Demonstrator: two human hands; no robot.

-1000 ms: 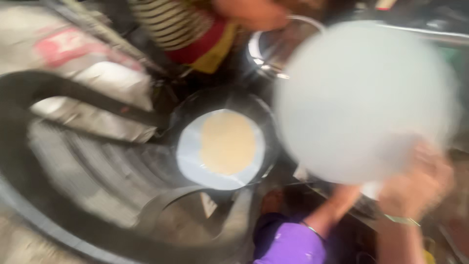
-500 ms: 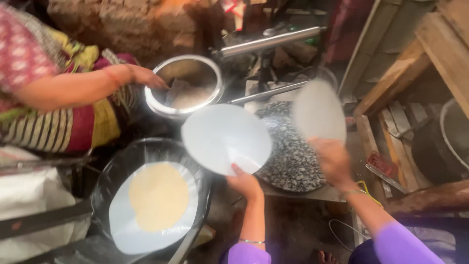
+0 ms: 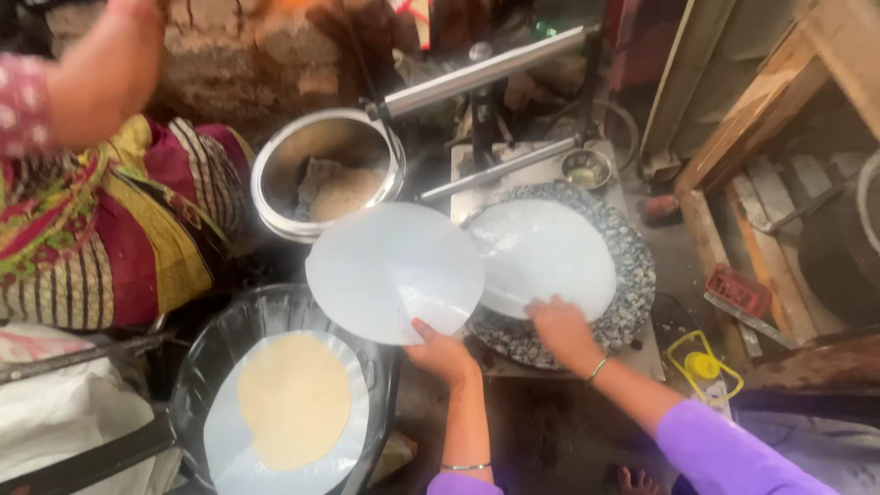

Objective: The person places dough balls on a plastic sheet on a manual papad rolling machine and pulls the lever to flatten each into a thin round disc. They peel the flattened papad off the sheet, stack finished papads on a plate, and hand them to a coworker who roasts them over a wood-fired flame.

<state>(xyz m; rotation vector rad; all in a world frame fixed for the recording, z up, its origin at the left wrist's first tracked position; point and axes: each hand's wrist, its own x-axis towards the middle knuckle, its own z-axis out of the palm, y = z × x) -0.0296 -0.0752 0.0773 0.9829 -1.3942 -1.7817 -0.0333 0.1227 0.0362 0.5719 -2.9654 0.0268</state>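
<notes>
Steel bowl [image 3: 327, 172] & press lever [image 3: 486, 71] block ahead, black tub [image 3: 229, 330] left, stone slab's [image 3: 632, 275] right rim free

A rough, soot-darkened brick wall [image 3: 229, 55] rises at the top; wooden shelving [image 3: 779, 137] slants along the right; the dark, grimy floor [image 3: 550, 431] lies below; dim light, brightest near the centre.

We see soft, uneven daylight; right side brighter, wood pale. Centre bottom and top dark, shadow under stone slab [image 3: 632, 275]. Glare on steel bowl [image 3: 275, 174] rim and metal bar [image 3: 486, 69]. White sheets [image 3: 394, 266] near blown out, little texture. We note slight motion blur overall, edges softer, sleeve [image 3: 724, 449] smeared, mild wide-angle bend at corners.
</notes>
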